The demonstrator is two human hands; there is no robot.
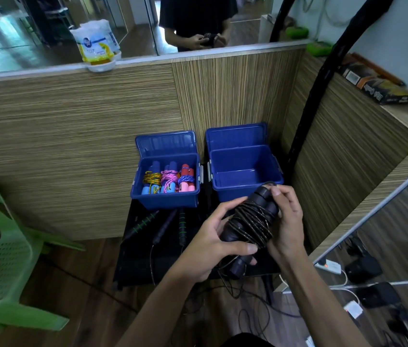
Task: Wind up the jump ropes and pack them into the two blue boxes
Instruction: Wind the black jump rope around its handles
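Two hands [213,246] [285,221] gripping black jump rope [250,224], long axis diagonal

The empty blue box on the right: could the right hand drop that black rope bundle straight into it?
Probably yes. The right blue box stands open and empty just beyond the right hand, nothing between them. Both it and the left hand grip the black rope bundle.

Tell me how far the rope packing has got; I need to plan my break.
Done: three wound colourful ropes sit in the left blue box. In hand: the left hand and right hand grip a black rope, mostly wound, its tail hanging loose. Left: the right blue box is empty, and other ropes lie unwound on the black table.
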